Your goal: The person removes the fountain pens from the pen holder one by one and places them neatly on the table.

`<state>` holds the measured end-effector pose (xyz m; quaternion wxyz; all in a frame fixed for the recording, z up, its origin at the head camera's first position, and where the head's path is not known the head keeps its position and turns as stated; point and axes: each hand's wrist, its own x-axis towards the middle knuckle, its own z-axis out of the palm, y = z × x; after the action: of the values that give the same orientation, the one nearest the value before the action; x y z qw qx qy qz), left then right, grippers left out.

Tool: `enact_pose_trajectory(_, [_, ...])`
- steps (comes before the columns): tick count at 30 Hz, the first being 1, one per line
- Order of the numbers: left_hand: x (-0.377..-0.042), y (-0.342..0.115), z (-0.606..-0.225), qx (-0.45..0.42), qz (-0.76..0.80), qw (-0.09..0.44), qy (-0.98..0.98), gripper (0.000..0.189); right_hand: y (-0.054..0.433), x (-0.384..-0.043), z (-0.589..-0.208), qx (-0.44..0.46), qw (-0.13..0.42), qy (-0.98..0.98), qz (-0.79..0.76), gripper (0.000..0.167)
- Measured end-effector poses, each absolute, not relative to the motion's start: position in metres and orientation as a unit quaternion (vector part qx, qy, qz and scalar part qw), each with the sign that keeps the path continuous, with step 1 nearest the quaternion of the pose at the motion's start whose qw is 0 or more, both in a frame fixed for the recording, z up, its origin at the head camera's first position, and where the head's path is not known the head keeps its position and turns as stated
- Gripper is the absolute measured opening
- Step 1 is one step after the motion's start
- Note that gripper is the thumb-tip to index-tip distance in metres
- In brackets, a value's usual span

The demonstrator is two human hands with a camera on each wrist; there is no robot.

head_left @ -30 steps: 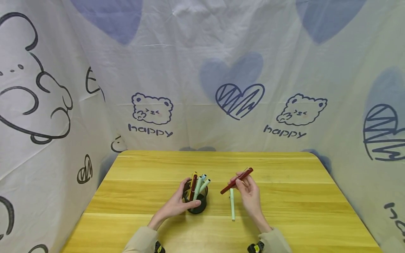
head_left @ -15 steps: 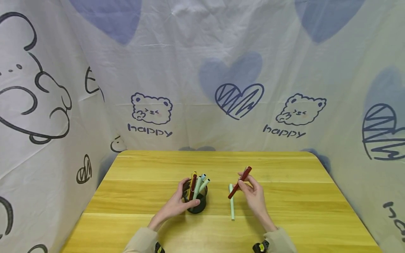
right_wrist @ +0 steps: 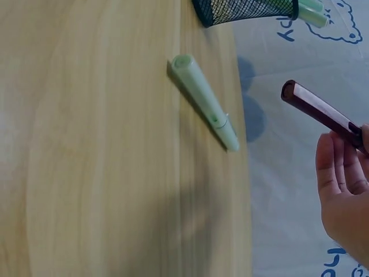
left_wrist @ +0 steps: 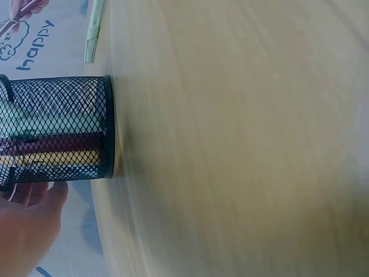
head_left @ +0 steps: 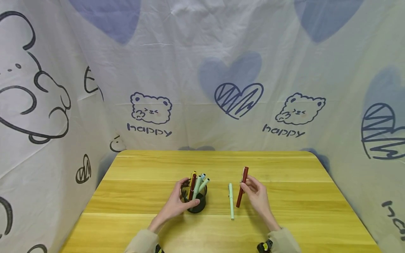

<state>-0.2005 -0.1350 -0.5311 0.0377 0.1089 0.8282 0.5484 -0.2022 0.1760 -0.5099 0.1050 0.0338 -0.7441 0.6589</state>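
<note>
A black mesh pen holder stands upright on the table, left of centre. My left hand holds it from the left, thumb at the front and fingers round the back. Inside lean a yellow pen, a dark red pen and several pale ones, mostly light green. Off to the right, my right hand pinches a second dark red pen by its clip end, clip up and nearly upright. This pen hangs above the table in the right wrist view. A light green pen lies between the holder and my right hand.
The wooden table has rounded far corners. A white curtain printed with hearts and bears hangs behind it and along both sides.
My right hand has shifted slightly right and turned the dark red pen from a slant to nearly upright, away from the light green pen. The left hand stays on the holder.
</note>
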Motion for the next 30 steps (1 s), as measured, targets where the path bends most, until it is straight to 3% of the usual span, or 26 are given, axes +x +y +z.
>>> enact_pose_trajectory(14, [-0.198, -0.135, -0.531, 0.103, 0.554, 0.018, 0.826, 0.092, 0.186, -0.203, -0.523, 0.019, 0.041, -0.790, 0.611, 0.035])
enact_pose_trajectory(30, [-0.197, -0.134, -0.534, 0.102, 0.555, 0.012, 0.826, 0.091, 0.187, -0.210, -0.540, -0.007, 0.018, -0.831, 0.555, 0.031])
